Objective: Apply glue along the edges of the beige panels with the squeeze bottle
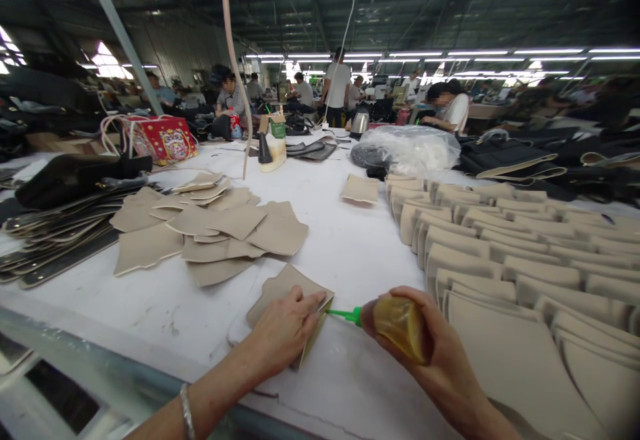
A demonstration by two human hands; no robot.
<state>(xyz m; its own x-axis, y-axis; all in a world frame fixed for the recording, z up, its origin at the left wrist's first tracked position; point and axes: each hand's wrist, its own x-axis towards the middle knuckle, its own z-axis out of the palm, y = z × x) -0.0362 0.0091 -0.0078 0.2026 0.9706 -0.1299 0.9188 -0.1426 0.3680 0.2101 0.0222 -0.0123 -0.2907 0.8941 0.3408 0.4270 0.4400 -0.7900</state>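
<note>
My left hand (290, 323) presses on a beige panel (280, 283) near the table's front edge, fingers bent and the index finger stretched towards its right corner. The thumb is hidden. Along the panel's right side runs a yellowish strip (314, 341). Wrapped round a squeeze bottle (400, 327) of amber liquid, my right hand (440, 347) tilts it sideways. Its thin green nozzle (343, 314) points left, its tip at the panel's edge beside my left fingertips. Whether liquid is flowing out cannot be made out.
Loose beige panels (225, 227) lie in a pile beyond my left hand. Rows of overlapping beige panels (480, 280) fill the right side. Dark pieces (60, 227) are stacked at left. A plastic bag (407, 149), a kettle (359, 122) and a red bag (163, 140) stand farther back.
</note>
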